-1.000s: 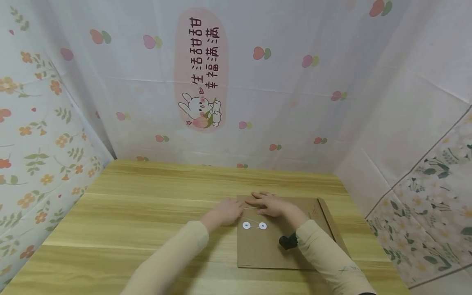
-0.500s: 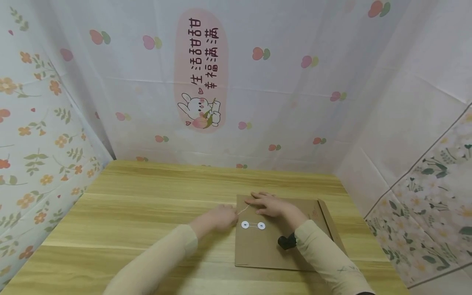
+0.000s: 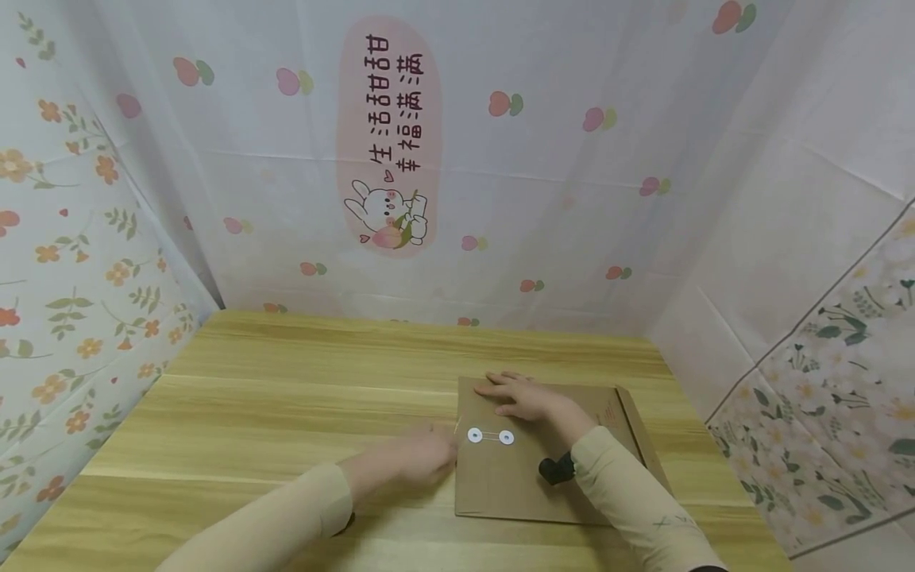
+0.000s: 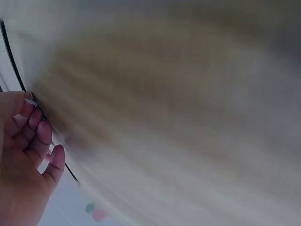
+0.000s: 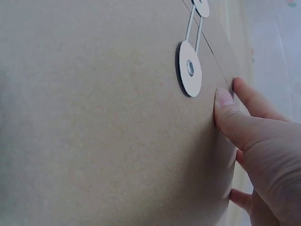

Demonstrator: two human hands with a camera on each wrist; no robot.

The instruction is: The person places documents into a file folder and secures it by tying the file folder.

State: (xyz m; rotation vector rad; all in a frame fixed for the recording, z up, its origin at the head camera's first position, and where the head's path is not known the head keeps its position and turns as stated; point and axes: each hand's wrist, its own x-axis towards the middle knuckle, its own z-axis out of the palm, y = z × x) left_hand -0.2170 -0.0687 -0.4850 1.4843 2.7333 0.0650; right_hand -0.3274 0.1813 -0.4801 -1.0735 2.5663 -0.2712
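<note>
A brown kraft string-tie document envelope (image 3: 515, 488) lies flat on the table. Two white round buttons, one (image 3: 475, 435) near its left edge and another (image 3: 506, 437) further in, are joined by a white string (image 5: 190, 23) looped between them. Just off the envelope's left edge, my left hand (image 3: 427, 457) is blurred; the left wrist view shows its thumb and forefinger pinching the string's end (image 4: 31, 102). My right hand (image 3: 523, 396) rests on the upper part of the envelope with fingers spread, its thumb (image 5: 225, 100) close to the flap line.
A wood-grain table (image 3: 286, 397) extends left of the envelope. A small black object (image 3: 556, 469) sits at the right sleeve's cuff, over the envelope. Patterned cloth (image 3: 572, 199) hangs behind and along both sides of the table.
My left hand has moved left and toward me, off the envelope, drawing the string along its left edge. My right hand has stayed in place.
</note>
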